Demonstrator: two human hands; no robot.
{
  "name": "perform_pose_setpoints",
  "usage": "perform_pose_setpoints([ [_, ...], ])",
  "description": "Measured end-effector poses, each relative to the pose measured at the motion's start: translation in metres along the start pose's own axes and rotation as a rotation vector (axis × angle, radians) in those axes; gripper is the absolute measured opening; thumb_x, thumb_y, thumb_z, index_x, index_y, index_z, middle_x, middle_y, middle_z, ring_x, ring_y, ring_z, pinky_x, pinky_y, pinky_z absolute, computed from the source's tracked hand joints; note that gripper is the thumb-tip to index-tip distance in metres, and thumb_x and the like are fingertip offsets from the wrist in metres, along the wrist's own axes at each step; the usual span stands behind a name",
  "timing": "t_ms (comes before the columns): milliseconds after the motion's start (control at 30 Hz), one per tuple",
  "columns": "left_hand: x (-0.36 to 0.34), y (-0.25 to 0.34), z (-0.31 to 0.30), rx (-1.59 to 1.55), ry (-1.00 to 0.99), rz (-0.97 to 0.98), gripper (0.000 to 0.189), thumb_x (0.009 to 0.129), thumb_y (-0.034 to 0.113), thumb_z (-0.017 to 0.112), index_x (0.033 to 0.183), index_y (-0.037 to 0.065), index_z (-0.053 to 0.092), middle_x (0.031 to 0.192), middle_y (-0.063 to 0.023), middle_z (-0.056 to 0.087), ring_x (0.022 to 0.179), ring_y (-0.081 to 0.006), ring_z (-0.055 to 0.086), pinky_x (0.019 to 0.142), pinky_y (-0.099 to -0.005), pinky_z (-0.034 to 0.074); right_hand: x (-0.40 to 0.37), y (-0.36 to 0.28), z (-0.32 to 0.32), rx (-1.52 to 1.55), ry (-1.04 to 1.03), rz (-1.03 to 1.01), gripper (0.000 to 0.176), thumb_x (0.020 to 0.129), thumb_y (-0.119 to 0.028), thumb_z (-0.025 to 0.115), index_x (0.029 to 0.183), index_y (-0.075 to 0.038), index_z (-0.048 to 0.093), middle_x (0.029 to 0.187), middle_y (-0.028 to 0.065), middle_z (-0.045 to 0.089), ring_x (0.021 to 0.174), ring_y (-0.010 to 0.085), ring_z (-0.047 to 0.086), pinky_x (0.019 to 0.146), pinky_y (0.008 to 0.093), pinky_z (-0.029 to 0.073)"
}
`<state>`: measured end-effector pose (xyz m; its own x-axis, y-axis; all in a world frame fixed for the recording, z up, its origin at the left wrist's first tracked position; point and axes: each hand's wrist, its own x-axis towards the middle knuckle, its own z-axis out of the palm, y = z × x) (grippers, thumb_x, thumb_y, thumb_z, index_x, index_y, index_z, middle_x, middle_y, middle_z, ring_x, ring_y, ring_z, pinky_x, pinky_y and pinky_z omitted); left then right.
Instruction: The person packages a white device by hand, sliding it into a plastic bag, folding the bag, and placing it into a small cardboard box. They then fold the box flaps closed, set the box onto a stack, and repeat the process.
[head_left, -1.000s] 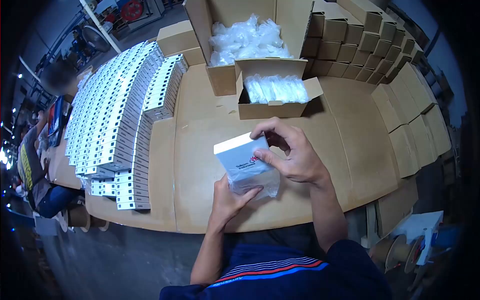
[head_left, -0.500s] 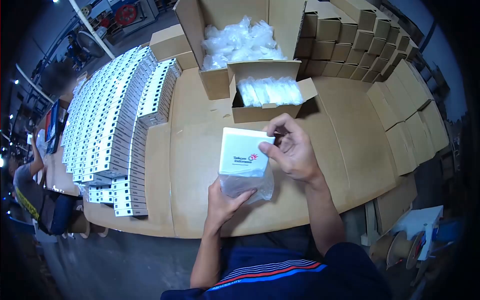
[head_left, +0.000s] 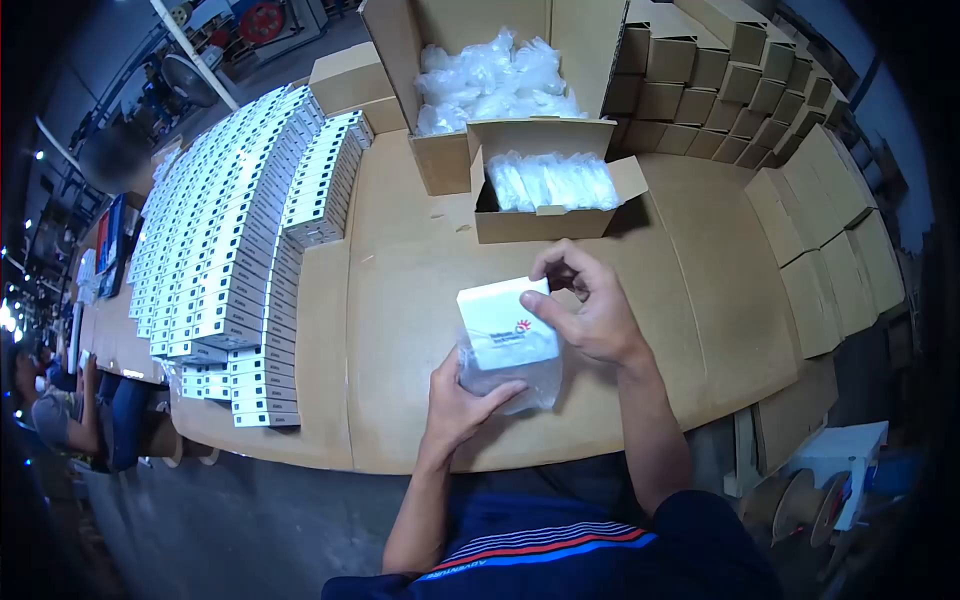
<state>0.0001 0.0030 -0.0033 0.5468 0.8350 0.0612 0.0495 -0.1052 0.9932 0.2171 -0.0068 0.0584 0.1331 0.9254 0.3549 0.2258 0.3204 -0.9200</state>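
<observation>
A white box [head_left: 505,320] with a red logo and small dark print is upright above the table, its lower part inside a clear plastic bag [head_left: 520,385]. My left hand [head_left: 462,405] is wrapped round the bagged lower part, thumb across the front. With thumb and bent fingers, my right hand [head_left: 585,310] pinches the box's upper right corner. Behind them, an open small carton [head_left: 540,226] holds a row of clear plastic packets [head_left: 552,182].
Many stacked white boxes [head_left: 215,240] cover the table's left side. A large open carton [head_left: 440,165] of plastic bags [head_left: 495,80] stands behind. Brown cartons [head_left: 690,90] are piled at the back right, more [head_left: 825,240] at the right edge. A co-worker [head_left: 75,415] is at far left.
The white box sits lower and a little to the right in view, deeper in the plastic bag. The view has shifted slightly, and the co-worker's arm at far left has come down.
</observation>
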Motion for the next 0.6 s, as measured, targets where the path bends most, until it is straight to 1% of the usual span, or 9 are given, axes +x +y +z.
perform_pose_setpoints([
  [100, -0.003, -0.026, -0.002, -0.547, 0.051, -0.154, 0.045, 0.104, 0.033, 0.062, 0.129, -0.004, 0.059, 0.123, -0.0110, 0.068, 0.113, -0.0182, 0.064, 0.097, -0.0326, 0.052, 0.000, 0.007, 0.004, 0.024, 0.027, 0.185, 0.020, 0.090, -0.009, 0.077, 0.100, -0.001, 0.061, 0.091, 0.0049, 0.067, 0.087, 0.0086, 0.065, 0.074, 0.0255, 0.053],
  [133, -0.003, -0.029, -0.001, -0.481, 0.056, -0.084, 0.048, 0.112, 0.038, 0.042, 0.130, -0.003, 0.058, 0.125, -0.0095, 0.066, 0.113, -0.0156, 0.062, 0.097, -0.0311, 0.050, -0.001, 0.008, 0.004, 0.010, 0.013, 0.256, 0.021, 0.091, -0.011, 0.077, 0.101, 0.000, 0.062, 0.097, 0.0057, 0.068, 0.091, 0.0091, 0.065, 0.075, 0.0256, 0.054],
  [233, -0.003, -0.038, 0.001, -0.508, 0.156, -0.174, 0.044, 0.112, 0.035, 0.043, 0.129, -0.003, 0.058, 0.120, -0.0081, 0.066, 0.108, -0.0135, 0.062, 0.096, -0.0305, 0.050, -0.009, 0.016, 0.012, 0.155, -0.006, 0.344, 0.028, 0.093, -0.011, 0.076, 0.112, -0.002, 0.058, 0.097, 0.0025, 0.064, 0.093, 0.0072, 0.061, 0.082, 0.0229, 0.051],
  [267, -0.002, -0.038, 0.005, -0.525, 0.206, -0.181, 0.043, 0.112, 0.035, 0.044, 0.127, -0.002, 0.059, 0.116, -0.0069, 0.066, 0.104, -0.0123, 0.061, 0.094, -0.0304, 0.050, -0.017, 0.025, 0.016, 0.327, 0.026, 0.290, 0.034, 0.095, -0.013, 0.074, 0.120, 0.001, 0.055, 0.107, 0.0099, 0.067, 0.099, 0.0121, 0.065, 0.086, 0.0262, 0.054],
  [367, -0.001, -0.044, 0.005, -0.549, 0.265, -0.156, 0.043, 0.112, 0.035, 0.044, 0.126, -0.002, 0.060, 0.116, -0.0070, 0.067, 0.106, -0.0122, 0.060, 0.095, -0.0301, 0.049, -0.040, 0.036, 0.019, 0.464, 0.117, 0.295, 0.039, 0.096, -0.011, 0.073, 0.126, 0.001, 0.051, 0.110, 0.0115, 0.067, 0.099, 0.0126, 0.065, 0.091, 0.0256, 0.053],
  [400, 0.000, -0.044, 0.005, -0.529, 0.264, -0.150, 0.043, 0.112, 0.035, 0.043, 0.125, -0.002, 0.060, 0.116, -0.0068, 0.067, 0.105, -0.0122, 0.060, 0.094, -0.0301, 0.049, -0.048, 0.040, 0.020, 0.504, 0.119, 0.285, 0.032, 0.096, -0.008, 0.071, 0.122, 0.001, 0.055, 0.108, 0.0098, 0.068, 0.098, 0.0117, 0.065, 0.092, 0.0253, 0.052],
  [500, -0.001, -0.046, 0.003, -0.459, 0.242, -0.116, 0.044, 0.112, 0.035, 0.042, 0.126, -0.002, 0.060, 0.117, -0.0070, 0.066, 0.106, -0.0125, 0.060, 0.095, -0.0305, 0.049, -0.066, 0.052, 0.025, 0.589, 0.121, 0.417, 0.024, 0.098, -0.001, 0.067, 0.120, 0.002, 0.058, 0.106, 0.0073, 0.068, 0.099, 0.0124, 0.065, 0.094, 0.0261, 0.052],
  [533, -0.001, -0.046, 0.002, -0.429, 0.226, -0.088, 0.045, 0.113, 0.035, 0.041, 0.128, -0.003, 0.060, 0.118, -0.0073, 0.066, 0.108, -0.0130, 0.060, 0.096, -0.0307, 0.048, -0.069, 0.052, 0.027, 0.683, 0.163, 0.437, 0.018, 0.098, 0.000, 0.065, 0.116, 0.002, 0.061, 0.103, 0.0072, 0.070, 0.097, 0.0131, 0.066, 0.092, 0.0265, 0.053],
  [600, 0.002, -0.046, 0.001, -0.372, 0.204, -0.033, 0.048, 0.113, 0.035, 0.040, 0.133, -0.004, 0.058, 0.122, -0.0084, 0.066, 0.111, -0.0142, 0.060, 0.099, -0.0313, 0.047, -0.073, 0.063, 0.026, 0.921, 0.186, 0.414, 0.019, 0.099, 0.000, 0.064, 0.118, 0.002, 0.061, 0.105, 0.0082, 0.070, 0.097, 0.0144, 0.067, 0.091, 0.0277, 0.054],
])
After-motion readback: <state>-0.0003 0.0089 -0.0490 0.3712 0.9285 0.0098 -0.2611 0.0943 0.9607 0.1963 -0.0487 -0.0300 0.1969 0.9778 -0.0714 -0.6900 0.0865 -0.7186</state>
